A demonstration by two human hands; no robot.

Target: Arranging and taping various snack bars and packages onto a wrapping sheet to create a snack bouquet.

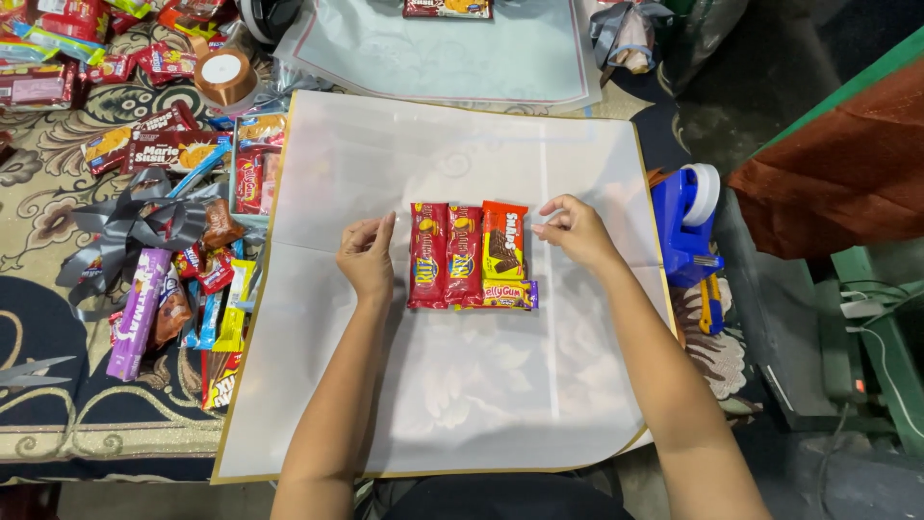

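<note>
Snack packs sit side by side in the middle of a big see-through plastic sheet with a gold edge (318, 414): two long red cracker packs (445, 254), an orange cookie pack (504, 241) and a small purple candy bar (509, 295). The left hand (367, 258) rests just beside them, fingers loosely curled, holding nothing. The right hand (576, 231) is half open, fingertips near the orange pack. A blue tape holder (681, 226) sits further right.
</note>
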